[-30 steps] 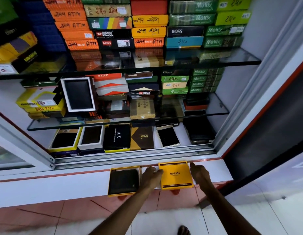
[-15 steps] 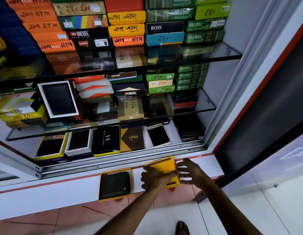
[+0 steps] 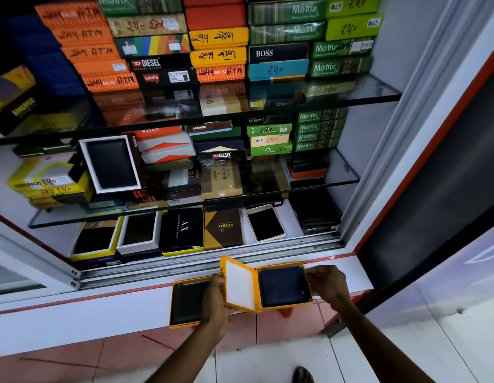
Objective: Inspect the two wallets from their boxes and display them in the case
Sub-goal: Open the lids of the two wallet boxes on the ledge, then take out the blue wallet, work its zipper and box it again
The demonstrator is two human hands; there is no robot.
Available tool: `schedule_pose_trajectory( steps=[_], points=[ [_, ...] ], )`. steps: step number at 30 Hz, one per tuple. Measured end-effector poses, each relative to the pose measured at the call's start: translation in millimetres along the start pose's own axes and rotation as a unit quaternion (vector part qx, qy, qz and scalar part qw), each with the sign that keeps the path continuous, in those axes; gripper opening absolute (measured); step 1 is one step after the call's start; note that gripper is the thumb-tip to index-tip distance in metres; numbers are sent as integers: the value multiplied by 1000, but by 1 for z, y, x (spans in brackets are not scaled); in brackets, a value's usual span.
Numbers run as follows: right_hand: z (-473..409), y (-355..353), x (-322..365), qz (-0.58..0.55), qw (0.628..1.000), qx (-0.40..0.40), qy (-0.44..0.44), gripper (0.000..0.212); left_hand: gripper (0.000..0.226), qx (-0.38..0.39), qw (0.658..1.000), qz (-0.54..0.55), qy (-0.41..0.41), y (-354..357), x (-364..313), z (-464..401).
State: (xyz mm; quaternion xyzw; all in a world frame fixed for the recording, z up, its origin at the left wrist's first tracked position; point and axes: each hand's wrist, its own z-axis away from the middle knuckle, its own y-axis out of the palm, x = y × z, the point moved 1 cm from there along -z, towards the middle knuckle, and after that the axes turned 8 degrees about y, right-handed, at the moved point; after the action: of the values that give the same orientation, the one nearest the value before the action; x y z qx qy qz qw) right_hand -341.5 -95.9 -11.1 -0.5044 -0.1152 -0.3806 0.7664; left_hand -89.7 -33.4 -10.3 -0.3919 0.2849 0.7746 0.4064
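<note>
Two yellow wallet boxes sit on the white ledge in front of the display case. The left box lies open with a black wallet in it. My left hand holds the lifted yellow lid of the right box, its white inside facing me. The right box base holds a dark navy wallet. My right hand grips that box's right edge, fingers touching the wallet's corner.
The case stands open, its sliding track just behind the ledge. The bottom shelf shows several open wallet boxes; a bare white patch lies at its right. Glass shelves above carry stacked boxes. A foot is on the tiled floor.
The right box was closed and flat on the ledge a second ago. My left hand has lifted its lid off to the left, exposing the navy wallet; my right hand moved onto the base.
</note>
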Motion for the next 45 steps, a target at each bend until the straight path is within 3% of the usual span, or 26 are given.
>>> schedule_pose_trajectory(
  steps=[4,9,15,19,23,28,32,36,41,45],
  points=[
    [3,-10,4,7,1000,-22,0,23,20,-50,998,49,-1,-5,8,3],
    [1,-22,2,-34,999,-37,13,12,26,-59,998,-15,16,-2,17,3],
    [2,-20,6,-86,995,-39,15,13,15,-70,993,-79,59,15,27,7],
    [10,-6,13,-83,996,-29,8,9,27,-56,991,-110,51,27,31,5],
    [13,6,19,-136,991,-5,17,19,33,-4,986,-167,27,29,24,4],
    [12,21,32,37,995,-15,-89,22,30,33,981,-186,-29,28,7,3],
    [13,33,40,103,991,0,-86,29,36,80,981,-157,-80,31,3,4],
    [7,39,46,116,992,15,-56,32,37,68,987,-122,-78,33,1,7],
    [4,49,50,150,988,10,21,53,27,52,993,-69,-79,35,-1,15],
    [2,45,59,109,992,-19,67,69,29,54,995,-41,-77,36,-6,19]
  ],
)
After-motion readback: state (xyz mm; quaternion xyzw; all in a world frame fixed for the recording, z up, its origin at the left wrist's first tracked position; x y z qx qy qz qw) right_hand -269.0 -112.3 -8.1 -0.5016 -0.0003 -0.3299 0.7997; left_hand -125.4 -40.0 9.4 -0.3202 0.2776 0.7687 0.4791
